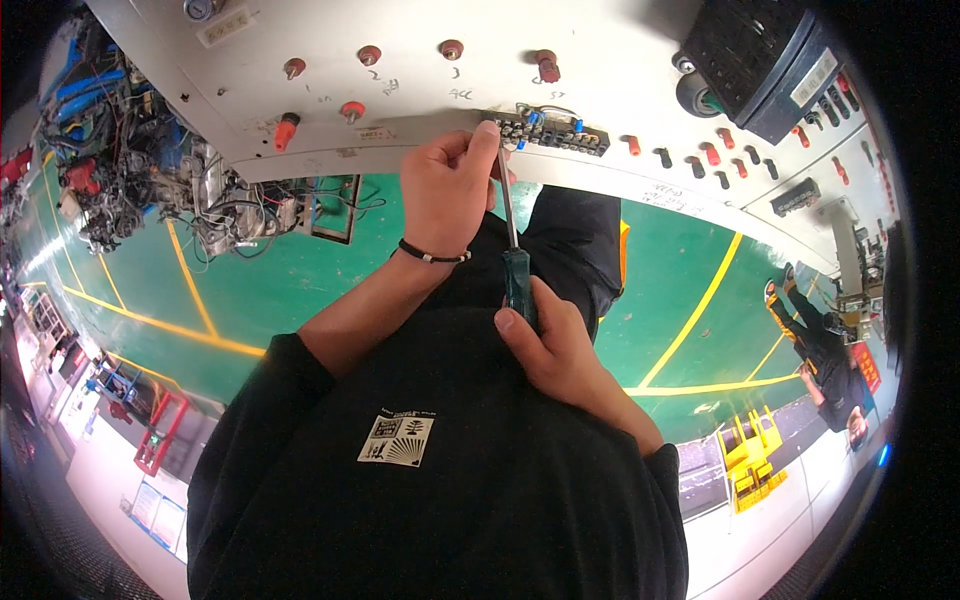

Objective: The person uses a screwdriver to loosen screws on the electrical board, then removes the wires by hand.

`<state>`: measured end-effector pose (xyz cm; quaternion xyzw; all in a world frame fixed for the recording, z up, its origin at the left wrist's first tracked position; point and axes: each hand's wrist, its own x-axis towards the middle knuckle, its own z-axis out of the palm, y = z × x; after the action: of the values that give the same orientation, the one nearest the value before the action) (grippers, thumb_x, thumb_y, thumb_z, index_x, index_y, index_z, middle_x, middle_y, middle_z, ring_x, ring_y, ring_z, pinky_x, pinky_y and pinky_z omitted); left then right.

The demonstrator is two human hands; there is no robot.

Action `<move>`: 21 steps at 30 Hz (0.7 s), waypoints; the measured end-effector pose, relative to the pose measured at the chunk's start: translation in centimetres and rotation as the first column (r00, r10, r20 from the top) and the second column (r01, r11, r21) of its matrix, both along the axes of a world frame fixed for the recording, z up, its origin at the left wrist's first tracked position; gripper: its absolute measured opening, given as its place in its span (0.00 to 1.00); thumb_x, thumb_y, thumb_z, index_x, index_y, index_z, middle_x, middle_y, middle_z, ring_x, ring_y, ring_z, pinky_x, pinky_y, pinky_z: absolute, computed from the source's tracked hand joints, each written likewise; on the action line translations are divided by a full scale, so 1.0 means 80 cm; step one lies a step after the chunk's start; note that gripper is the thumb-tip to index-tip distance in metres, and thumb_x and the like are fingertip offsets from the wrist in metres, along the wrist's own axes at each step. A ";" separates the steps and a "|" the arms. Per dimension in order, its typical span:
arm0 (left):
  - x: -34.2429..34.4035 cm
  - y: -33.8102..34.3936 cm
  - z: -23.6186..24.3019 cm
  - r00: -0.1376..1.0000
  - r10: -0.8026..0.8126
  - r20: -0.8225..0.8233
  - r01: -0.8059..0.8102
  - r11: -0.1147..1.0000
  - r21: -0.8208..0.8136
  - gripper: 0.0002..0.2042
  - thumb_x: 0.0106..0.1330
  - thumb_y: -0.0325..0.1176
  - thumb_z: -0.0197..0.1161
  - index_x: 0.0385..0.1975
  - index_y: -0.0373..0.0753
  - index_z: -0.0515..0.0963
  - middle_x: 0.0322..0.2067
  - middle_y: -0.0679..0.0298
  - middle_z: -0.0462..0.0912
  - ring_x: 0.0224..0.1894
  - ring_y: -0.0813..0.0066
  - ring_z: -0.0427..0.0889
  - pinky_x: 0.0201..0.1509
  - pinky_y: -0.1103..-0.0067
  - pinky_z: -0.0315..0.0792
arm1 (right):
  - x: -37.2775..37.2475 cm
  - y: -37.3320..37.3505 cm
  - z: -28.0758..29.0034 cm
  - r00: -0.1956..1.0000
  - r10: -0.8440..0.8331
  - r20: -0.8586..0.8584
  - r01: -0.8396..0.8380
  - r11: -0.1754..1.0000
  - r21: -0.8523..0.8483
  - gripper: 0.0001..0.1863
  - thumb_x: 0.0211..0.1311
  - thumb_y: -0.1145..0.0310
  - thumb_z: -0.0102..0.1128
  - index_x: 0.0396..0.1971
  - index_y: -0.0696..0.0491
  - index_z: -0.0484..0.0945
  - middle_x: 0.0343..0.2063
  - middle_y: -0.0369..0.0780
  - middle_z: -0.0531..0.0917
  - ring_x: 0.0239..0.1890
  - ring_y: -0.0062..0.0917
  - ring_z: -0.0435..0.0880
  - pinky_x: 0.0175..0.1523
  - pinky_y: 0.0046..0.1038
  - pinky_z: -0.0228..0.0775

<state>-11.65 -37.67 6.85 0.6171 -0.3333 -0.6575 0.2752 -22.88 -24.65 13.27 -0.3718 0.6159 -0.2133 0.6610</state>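
Note:
A black terminal strip (565,140) with metal screws is mounted along the lower edge of a pale panel (400,90). Short wires with blue ends (548,118) loop over its top. My right hand (555,340) is wrapped round the dark green handle of a screwdriver (517,275). The metal shaft points up, its tip at the strip's lower edge near the left end. Beside the tip, my left hand (445,195) is closed with thumb and forefinger together against the strip's left end. Whatever those fingers hold is hidden.
Red and black sockets (712,153) line the panel's right side, with red posts (369,55) at upper left. A black box (760,60) juts out at upper right. Engines with tangled wiring (215,205) stand left. A person (835,370) is at far right.

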 end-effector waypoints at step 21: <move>0.003 0.001 -0.005 0.990 0.031 -0.136 -0.024 0.998 0.052 0.19 0.70 0.41 0.56 0.24 0.31 0.79 0.18 0.61 0.80 0.12 0.88 0.65 0.16 0.87 0.57 | 0.005 0.001 0.003 0.969 -0.160 0.189 0.146 0.985 0.090 0.14 0.69 0.60 0.52 0.34 0.57 0.68 0.18 0.41 0.74 0.22 0.21 0.71 0.29 0.29 0.65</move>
<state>-11.42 -37.56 6.42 0.5817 -0.2887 -0.7026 0.2910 -22.49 -24.55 13.49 -0.2751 0.5826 -0.2757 0.7134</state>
